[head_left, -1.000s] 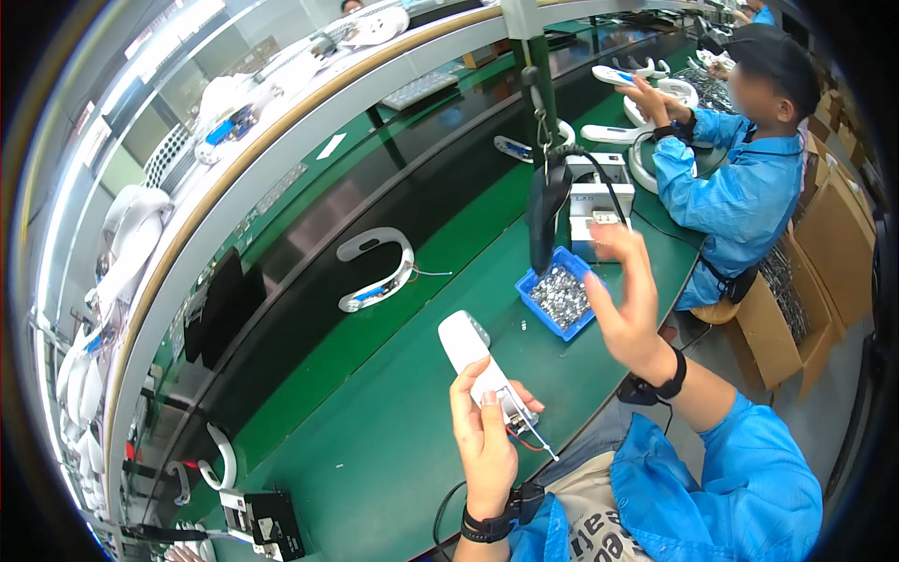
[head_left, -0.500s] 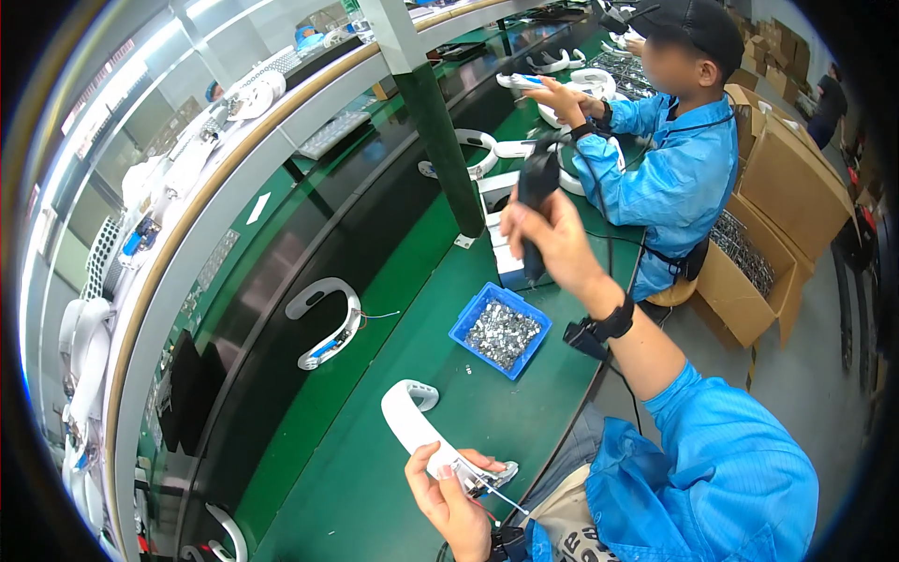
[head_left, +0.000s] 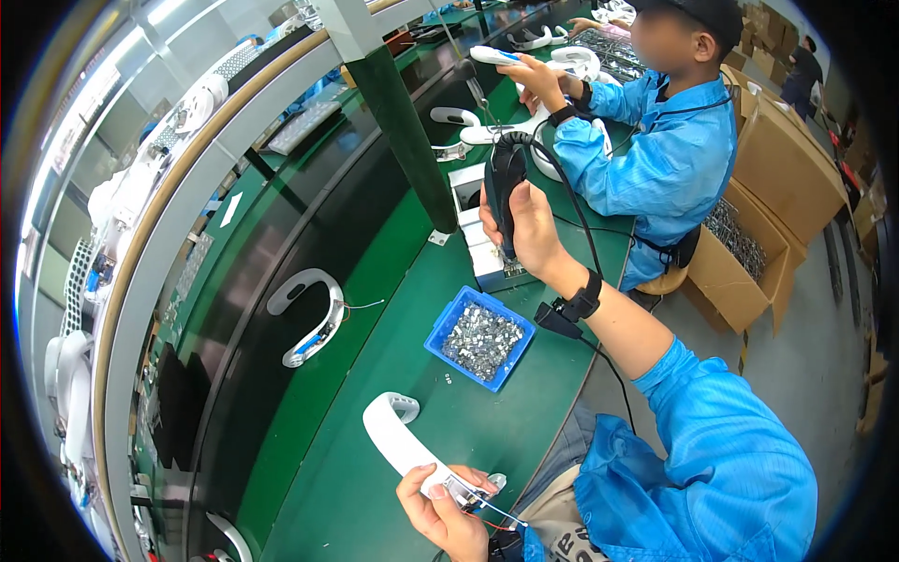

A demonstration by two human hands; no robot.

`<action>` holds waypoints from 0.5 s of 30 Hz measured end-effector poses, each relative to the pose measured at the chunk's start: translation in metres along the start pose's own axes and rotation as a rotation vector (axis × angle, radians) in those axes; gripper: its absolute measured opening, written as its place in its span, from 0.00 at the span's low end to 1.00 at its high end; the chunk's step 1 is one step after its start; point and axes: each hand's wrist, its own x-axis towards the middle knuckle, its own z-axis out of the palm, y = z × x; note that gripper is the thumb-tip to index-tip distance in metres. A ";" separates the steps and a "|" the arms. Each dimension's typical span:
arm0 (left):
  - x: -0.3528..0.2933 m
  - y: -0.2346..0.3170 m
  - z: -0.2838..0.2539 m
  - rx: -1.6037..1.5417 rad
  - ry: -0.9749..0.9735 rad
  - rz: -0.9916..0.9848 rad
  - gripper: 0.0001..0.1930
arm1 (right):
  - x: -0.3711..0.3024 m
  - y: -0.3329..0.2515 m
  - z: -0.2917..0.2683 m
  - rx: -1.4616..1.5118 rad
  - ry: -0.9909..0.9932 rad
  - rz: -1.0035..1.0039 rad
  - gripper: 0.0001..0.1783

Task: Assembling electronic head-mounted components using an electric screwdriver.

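Note:
A black electric screwdriver (head_left: pixel 506 183) with a coiled cable is gripped upright in my right hand (head_left: pixel 536 229). Its lower end is over a small white-and-grey box (head_left: pixel 484 255) on the bench; whether it touches cannot be made out. Near the bench's front edge, my left hand (head_left: pixel 442 513) holds a white curved housing (head_left: pixel 395 438), shaped like a neck fan's shell, between thumb and fingers. Thin wires and some inner parts show at the housing's near end. Between the two hands sits a blue tray (head_left: pixel 437 343) full of small metal pieces.
Another white curved housing (head_left: pixel 334 304) with wires lies on the green bench (head_left: pixel 318 468) to the left. A green post (head_left: pixel 405 140) rises behind the box. At the right, a co-worker in blue (head_left: pixel 646 140) handles a white part beside an open carton (head_left: pixel 730 281).
My right hand has lowered the screwdriver toward the white-and-grey box. The left hand keeps hold of the housing. The whole view has shifted slightly.

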 end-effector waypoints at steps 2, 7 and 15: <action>0.001 0.002 0.000 0.002 0.012 0.003 0.13 | 0.001 -0.002 0.000 -0.003 -0.006 0.009 0.38; 0.001 0.006 -0.002 -0.029 -0.007 0.016 0.14 | -0.016 -0.023 0.014 0.148 0.003 0.187 0.43; 0.007 0.017 0.002 -0.016 -0.040 -0.023 0.14 | -0.066 -0.137 0.122 0.776 -0.334 0.186 0.57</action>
